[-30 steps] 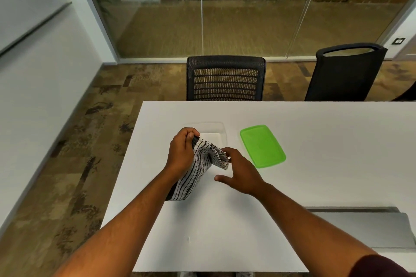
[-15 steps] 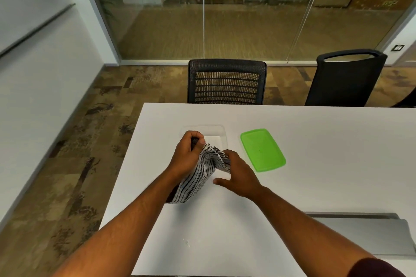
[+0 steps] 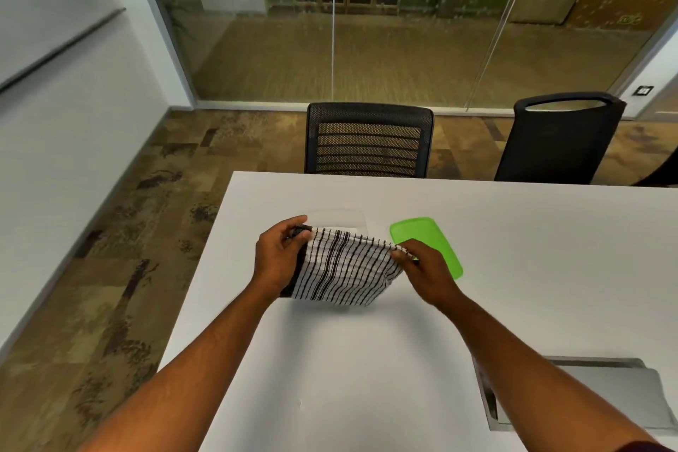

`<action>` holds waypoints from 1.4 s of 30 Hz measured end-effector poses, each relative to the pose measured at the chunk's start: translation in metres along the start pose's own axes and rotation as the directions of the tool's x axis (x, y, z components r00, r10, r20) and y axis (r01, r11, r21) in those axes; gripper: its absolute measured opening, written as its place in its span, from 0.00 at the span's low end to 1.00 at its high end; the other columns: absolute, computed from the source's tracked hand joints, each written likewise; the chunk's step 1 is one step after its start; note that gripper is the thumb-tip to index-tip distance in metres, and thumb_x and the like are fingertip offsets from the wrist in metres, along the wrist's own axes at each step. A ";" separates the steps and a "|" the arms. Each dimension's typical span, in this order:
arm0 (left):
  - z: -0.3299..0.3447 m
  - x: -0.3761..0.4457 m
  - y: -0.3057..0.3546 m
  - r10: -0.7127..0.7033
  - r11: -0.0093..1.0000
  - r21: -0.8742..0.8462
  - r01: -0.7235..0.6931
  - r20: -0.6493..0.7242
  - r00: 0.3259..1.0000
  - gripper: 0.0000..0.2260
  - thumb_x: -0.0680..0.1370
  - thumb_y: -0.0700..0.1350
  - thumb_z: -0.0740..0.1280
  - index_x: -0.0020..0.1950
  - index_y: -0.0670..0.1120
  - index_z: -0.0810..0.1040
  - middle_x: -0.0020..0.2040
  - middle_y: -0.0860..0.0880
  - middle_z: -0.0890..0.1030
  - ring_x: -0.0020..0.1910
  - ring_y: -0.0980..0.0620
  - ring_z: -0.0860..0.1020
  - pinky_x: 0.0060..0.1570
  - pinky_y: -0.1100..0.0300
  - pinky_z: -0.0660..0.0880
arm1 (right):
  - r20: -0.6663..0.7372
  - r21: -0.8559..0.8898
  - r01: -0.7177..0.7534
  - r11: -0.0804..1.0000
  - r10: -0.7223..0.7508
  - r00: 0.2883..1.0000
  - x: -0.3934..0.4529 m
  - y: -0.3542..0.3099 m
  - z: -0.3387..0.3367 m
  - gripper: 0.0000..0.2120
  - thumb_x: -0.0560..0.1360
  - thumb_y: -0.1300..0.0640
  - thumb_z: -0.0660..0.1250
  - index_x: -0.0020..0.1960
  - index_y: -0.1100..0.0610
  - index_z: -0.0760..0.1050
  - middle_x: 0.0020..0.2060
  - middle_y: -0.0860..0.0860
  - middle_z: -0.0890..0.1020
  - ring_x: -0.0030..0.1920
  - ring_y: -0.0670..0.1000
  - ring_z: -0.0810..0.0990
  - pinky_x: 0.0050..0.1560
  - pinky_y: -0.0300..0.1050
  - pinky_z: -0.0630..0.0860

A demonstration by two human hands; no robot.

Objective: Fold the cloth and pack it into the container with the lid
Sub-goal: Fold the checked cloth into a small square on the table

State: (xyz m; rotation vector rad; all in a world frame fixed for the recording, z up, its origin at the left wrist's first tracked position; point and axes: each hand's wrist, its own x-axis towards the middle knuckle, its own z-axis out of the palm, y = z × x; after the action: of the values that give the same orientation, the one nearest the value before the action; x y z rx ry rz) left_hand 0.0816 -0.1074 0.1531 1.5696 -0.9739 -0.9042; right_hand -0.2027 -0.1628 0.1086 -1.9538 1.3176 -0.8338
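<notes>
Head view: both hands hold the cloth (image 3: pixel 345 268) up off the surface (image 3: pixel 367 360), stretched between them. Left hand (image 3: pixel 280 255) pinches the upper left corner w/ thumb and fingers curled round it; right hand (image 3: pixel 422 266) pinches the upper right corner. Cloth is white w/ black stripes, looks already doubled over at least once, lower edge hanging just above the surface or brushing it, can't tell which.

Container (image 3: pixel 337 220) is clear plastic, hard to make out, sits on the surface right behind the cloth, partly hidden by it; only the far rim shows. Lid (image 3: pixel 427 242) is bright green, lies flat on the surface just beside the container on the right, its near-left part covered by the right hand. So the container is open and ready.

Step in hand, as I read it: folding, not packing yet. Cloth looks wider than the container opening, so prob. one more fold needed, e.g. bring the two held corners together to halve it. Next move calls for keeping edges lined up so the bundle stays square, then lowering it into the container behind w/o knocking that light box back. Lid goes on last; right hand is nearest to it.

Two black chairs (image 3: pixel 368 139) stand at the far side, not involved.
</notes>
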 end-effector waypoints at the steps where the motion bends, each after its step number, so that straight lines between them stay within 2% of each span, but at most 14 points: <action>1: -0.002 0.001 -0.002 -0.018 0.999 -0.037 0.019 0.010 1.000 0.10 0.78 0.43 0.70 0.58 0.52 0.83 0.54 0.50 0.85 0.56 0.51 0.82 0.59 0.54 0.79 | 0.008 0.097 -0.087 0.992 0.086 0.996 0.003 -0.001 -0.006 0.09 0.80 0.55 0.69 0.43 0.58 0.78 0.38 0.55 0.81 0.41 0.49 0.77 0.43 0.46 0.73; 5: -0.002 0.000 -0.005 -0.043 0.996 -0.079 0.051 0.102 0.994 0.07 0.79 0.40 0.69 0.49 0.53 0.83 0.52 0.48 0.84 0.54 0.46 0.82 0.54 0.53 0.81 | 0.050 0.459 -0.290 0.840 0.302 0.952 0.005 -0.007 -0.022 0.12 0.80 0.56 0.68 0.52 0.65 0.81 0.46 0.61 0.85 0.47 0.51 0.80 0.54 0.53 0.77; 11: 0.011 0.002 -0.007 -0.063 0.981 -0.173 0.083 0.117 0.991 0.06 0.78 0.41 0.70 0.54 0.49 0.81 0.55 0.47 0.83 0.59 0.49 0.80 0.55 0.57 0.80 | 0.039 0.579 -0.346 0.738 0.399 0.916 0.001 -0.020 -0.019 0.18 0.82 0.46 0.62 0.59 0.59 0.79 0.55 0.57 0.86 0.55 0.53 0.85 0.58 0.52 0.80; 14: 0.013 0.005 -0.004 -0.149 0.924 -0.332 0.188 0.139 0.979 0.12 0.78 0.43 0.70 0.61 0.46 0.80 0.57 0.43 0.84 0.57 0.47 0.83 0.56 0.53 0.80 | 0.218 0.803 -0.388 0.452 0.384 0.897 -0.005 -0.015 -0.018 0.20 0.81 0.47 0.63 0.65 0.60 0.78 0.61 0.59 0.84 0.62 0.57 0.83 0.62 0.54 0.79; 16: 0.015 0.003 -0.004 -0.220 0.870 -0.413 0.268 0.160 0.962 0.14 0.78 0.42 0.70 0.64 0.44 0.78 0.56 0.41 0.85 0.53 0.46 0.84 0.53 0.51 0.82 | 0.425 0.798 -0.513 0.316 0.307 0.851 -0.018 -0.007 -0.008 0.20 0.79 0.55 0.65 0.67 0.65 0.76 0.63 0.63 0.82 0.64 0.60 0.81 0.62 0.55 0.80; 19: 0.012 0.000 -0.012 -0.322 0.816 -0.456 0.355 0.153 0.934 0.15 0.77 0.42 0.72 0.63 0.45 0.78 0.53 0.40 0.86 0.48 0.45 0.86 0.47 0.51 0.83 | 0.535 0.683 -0.629 0.371 0.332 0.777 -0.036 0.006 0.017 0.22 0.74 0.66 0.69 0.67 0.70 0.74 0.63 0.66 0.81 0.63 0.62 0.81 0.60 0.53 0.81; 23: 0.002 -0.002 -0.027 -0.408 0.728 -0.544 0.417 0.145 0.901 0.14 0.77 0.40 0.72 0.62 0.47 0.79 0.52 0.41 0.86 0.47 0.46 0.86 0.40 0.53 0.83 | 0.472 0.716 -0.583 0.384 0.348 0.810 -0.039 0.008 0.027 0.19 0.76 0.59 0.71 0.66 0.63 0.77 0.62 0.62 0.83 0.62 0.59 0.82 0.57 0.51 0.81; 27: 0.000 -0.004 -0.032 -0.421 0.755 -0.505 0.418 0.115 0.900 0.18 0.76 0.40 0.72 0.65 0.47 0.77 0.56 0.41 0.85 0.53 0.43 0.84 0.45 0.51 0.83 | 0.380 0.680 -0.512 0.525 0.345 0.858 -0.032 0.004 0.019 0.16 0.77 0.57 0.71 0.64 0.56 0.78 0.60 0.56 0.85 0.60 0.55 0.84 0.54 0.51 0.82; 30: -0.004 -0.003 -0.031 -0.402 0.737 -0.522 0.429 0.171 0.899 0.21 0.75 0.49 0.72 0.66 0.43 0.77 0.58 0.40 0.84 0.56 0.44 0.84 0.48 0.52 0.82 | 0.338 0.686 -0.493 0.535 0.366 0.867 -0.024 -0.002 0.013 0.15 0.78 0.57 0.70 0.64 0.58 0.79 0.58 0.56 0.86 0.58 0.55 0.85 0.52 0.48 0.83; 31: -0.005 -0.005 -0.032 -0.390 0.713 -0.508 0.483 0.284 0.876 0.23 0.76 0.54 0.70 0.66 0.42 0.78 0.60 0.40 0.83 0.58 0.44 0.83 0.54 0.51 0.81 | 0.337 0.688 -0.500 0.526 0.379 0.862 -0.023 -0.003 0.013 0.15 0.78 0.57 0.70 0.62 0.59 0.80 0.56 0.57 0.86 0.57 0.55 0.85 0.50 0.47 0.84; 33: -0.006 -0.013 -0.039 -0.388 0.687 -0.355 0.634 0.558 0.733 0.26 0.79 0.61 0.65 0.67 0.43 0.78 0.64 0.41 0.81 0.64 0.44 0.80 0.65 0.48 0.74 | 0.343 0.685 -0.524 0.506 0.411 0.845 -0.021 -0.007 0.013 0.13 0.78 0.57 0.70 0.60 0.62 0.81 0.54 0.59 0.87 0.54 0.57 0.86 0.47 0.48 0.84; 35: -0.007 -0.023 -0.049 -0.467 0.716 -0.125 0.686 0.645 0.605 0.21 0.79 0.57 0.66 0.65 0.43 0.80 0.65 0.41 0.80 0.63 0.45 0.80 0.65 0.48 0.74 | 0.326 0.673 -0.546 0.499 0.462 0.825 -0.022 -0.008 0.013 0.11 0.78 0.57 0.70 0.55 0.63 0.82 0.50 0.61 0.87 0.50 0.58 0.87 0.44 0.48 0.84; 38: -0.011 -0.023 -0.062 -0.543 0.772 -0.016 0.635 0.502 0.673 0.11 0.79 0.46 0.69 0.59 0.43 0.81 0.63 0.40 0.82 0.54 0.47 0.83 0.53 0.54 0.79 | 0.214 0.564 -0.562 0.605 0.550 0.807 -0.024 -0.002 0.009 0.12 0.73 0.52 0.75 0.47 0.62 0.83 0.42 0.58 0.88 0.44 0.57 0.86 0.38 0.45 0.82; 42: -0.008 -0.021 -0.057 -0.453 0.857 -0.052 0.513 0.399 0.797 0.09 0.81 0.47 0.66 0.61 0.48 0.75 0.54 0.44 0.86 0.50 0.48 0.84 0.46 0.53 0.81 | 0.034 0.289 -0.520 0.804 0.534 0.845 -0.029 0.010 0.010 0.17 0.74 0.47 0.76 0.47 0.61 0.79 0.45 0.57 0.85 0.44 0.54 0.82 0.46 0.50 0.79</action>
State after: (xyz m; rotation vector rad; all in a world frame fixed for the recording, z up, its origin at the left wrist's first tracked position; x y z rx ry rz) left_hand 0.0884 -0.0774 0.1002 1.5657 -0.7312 -1.6543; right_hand -0.2090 -0.1374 0.0906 -1.2467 1.5656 -0.7395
